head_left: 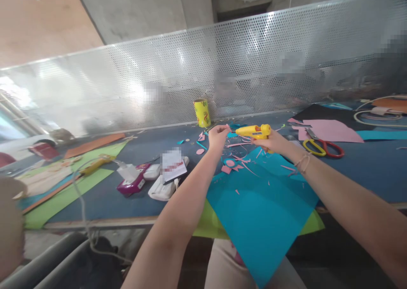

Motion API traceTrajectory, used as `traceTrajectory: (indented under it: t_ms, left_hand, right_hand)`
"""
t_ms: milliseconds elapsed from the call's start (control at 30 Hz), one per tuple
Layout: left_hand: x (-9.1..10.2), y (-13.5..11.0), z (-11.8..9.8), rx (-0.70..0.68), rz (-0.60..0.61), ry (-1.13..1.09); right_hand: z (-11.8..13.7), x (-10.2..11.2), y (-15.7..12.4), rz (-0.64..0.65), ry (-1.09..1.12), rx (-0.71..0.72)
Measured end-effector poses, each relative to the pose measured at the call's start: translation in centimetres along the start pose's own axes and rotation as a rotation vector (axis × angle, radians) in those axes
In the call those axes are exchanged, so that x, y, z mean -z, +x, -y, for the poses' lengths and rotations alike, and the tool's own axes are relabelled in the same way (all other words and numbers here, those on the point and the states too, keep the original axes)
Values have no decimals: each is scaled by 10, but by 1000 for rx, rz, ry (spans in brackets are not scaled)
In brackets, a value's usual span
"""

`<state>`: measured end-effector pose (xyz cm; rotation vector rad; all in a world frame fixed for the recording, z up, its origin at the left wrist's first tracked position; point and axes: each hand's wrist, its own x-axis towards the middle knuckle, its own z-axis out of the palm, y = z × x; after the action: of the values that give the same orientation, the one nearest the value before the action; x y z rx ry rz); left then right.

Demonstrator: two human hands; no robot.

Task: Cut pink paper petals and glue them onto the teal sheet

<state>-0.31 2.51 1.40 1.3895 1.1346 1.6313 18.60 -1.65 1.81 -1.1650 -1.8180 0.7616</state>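
Note:
My right hand (273, 143) is closed round the grip of a yellow glue gun (253, 131), whose nozzle points left toward my left hand (218, 135). The left hand's fingers are pinched together just in front of the nozzle, on something too small to make out. Both hands hover over a large turquoise paper sheet (260, 208) that overhangs the table's front edge, on top of a lime green sheet (211, 225). Pink paper scraps (237, 159) lie scattered on and around the turquoise sheet below the hands.
Red and yellow scissors (322, 147) lie on pink paper (330, 132) to the right. A yellow can (202, 113) stands by the perforated metal screen (222, 64). Left of my arm are a phone (173, 166), a white charger, a magenta box (132, 183), another glue gun (95, 164) and green sheets.

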Motion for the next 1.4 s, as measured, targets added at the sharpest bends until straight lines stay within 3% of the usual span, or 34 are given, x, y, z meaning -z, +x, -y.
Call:
traceTrajectory:
  t_ms: [367, 833, 1000, 1133, 1300, 1400]
  left_hand:
    - [0, 0, 0, -28, 6, 38]
    - [0, -1, -2, -23, 7, 58]
    - [0, -1, -2, -37, -20, 27]
    - [0, 0, -3, -14, 60, 74]
    - [-1, -2, -4, -17, 195, 132]
    - [-1, -6, -7, -65, 348, 182]
  right_hand:
    - [-1, -1, 0, -54, -49, -62]
    - [-3, -2, 2, -16, -5, -92]
    - [-3, 1, 5, -87, -105, -100]
    - [-15, 1, 10, -174, -302, -11]
    - [-33, -1, 14, 5, -465, -44]
    - [-29, 0, 15, -80, -397, 60]
